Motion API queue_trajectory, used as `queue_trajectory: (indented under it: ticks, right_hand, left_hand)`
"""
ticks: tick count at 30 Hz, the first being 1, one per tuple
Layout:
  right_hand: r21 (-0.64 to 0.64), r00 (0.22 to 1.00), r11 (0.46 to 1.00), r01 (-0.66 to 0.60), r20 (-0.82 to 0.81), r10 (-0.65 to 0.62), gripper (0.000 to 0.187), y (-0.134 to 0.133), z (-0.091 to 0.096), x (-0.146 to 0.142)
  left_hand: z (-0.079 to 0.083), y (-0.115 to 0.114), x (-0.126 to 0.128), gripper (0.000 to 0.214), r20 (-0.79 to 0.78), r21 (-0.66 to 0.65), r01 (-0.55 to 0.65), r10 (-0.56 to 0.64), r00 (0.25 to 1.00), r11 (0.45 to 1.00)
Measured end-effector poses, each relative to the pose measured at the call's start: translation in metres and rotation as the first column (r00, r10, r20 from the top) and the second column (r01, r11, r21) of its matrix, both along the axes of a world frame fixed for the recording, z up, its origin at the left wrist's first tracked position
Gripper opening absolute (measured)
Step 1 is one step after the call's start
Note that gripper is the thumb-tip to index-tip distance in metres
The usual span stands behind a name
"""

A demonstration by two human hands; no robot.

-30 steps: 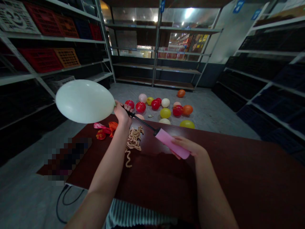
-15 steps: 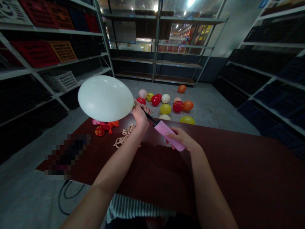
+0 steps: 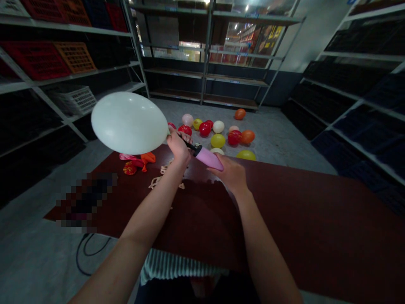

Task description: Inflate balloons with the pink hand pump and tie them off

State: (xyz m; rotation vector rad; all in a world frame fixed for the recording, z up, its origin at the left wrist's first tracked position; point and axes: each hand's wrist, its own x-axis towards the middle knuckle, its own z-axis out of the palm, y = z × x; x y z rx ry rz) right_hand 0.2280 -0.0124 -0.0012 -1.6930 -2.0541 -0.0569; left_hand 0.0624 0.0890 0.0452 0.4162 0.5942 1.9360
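A large, pale white balloon swells out to the left of my left hand. The fingers of that hand are closed around the balloon's neck, where it meets the black nozzle of a pink hand pump. My right hand is wrapped round the pump's pink body at its near end. Below my left forearm, tan uninflated long balloons lie partly hidden on the table. Limp red and orange balloons rest farther left, beneath the inflated one.
A dark brown table spreads under my arms. Several inflated balloons lie on the floor beyond it. Metal shelves stand at the back, and shelves with crates at the left. A black cable hangs at the near left.
My right hand has pushed the pink pump body up and left toward my left hand, shortening the exposed black rod. The balloon and left hand sit slightly farther left in view.
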Motion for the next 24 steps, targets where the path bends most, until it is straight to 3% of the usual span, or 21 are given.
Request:
queue_trajectory:
  ticks: [7,12,19,24]
  right_hand:
    - [0.252,0.966,0.967,0.019,0.246,-0.083,0.064,-0.002,-0.004,0.018]
    - [0.360,0.947,0.933,0.001,0.300,-0.116,0.056,-0.005,-0.009,0.038]
    - [0.458,0.951,0.887,0.066,0.240,-0.195,0.045,-0.005,-0.021,0.056]
    - [0.426,0.964,0.903,0.054,0.214,-0.158,0.047,-0.010,-0.017,0.048]
  left_hand:
    - [0.017,0.013,-0.045,0.045,0.067,-0.012,-0.165,0.165,0.984,0.986]
    - [0.030,0.008,-0.065,0.042,0.104,-0.023,-0.225,0.226,0.969,0.974]
    - [0.029,-0.002,-0.042,0.049,0.098,0.074,-0.250,0.243,0.965,0.965]
    - [0.022,-0.007,-0.018,0.048,0.097,0.082,-0.216,0.208,0.973,0.973]
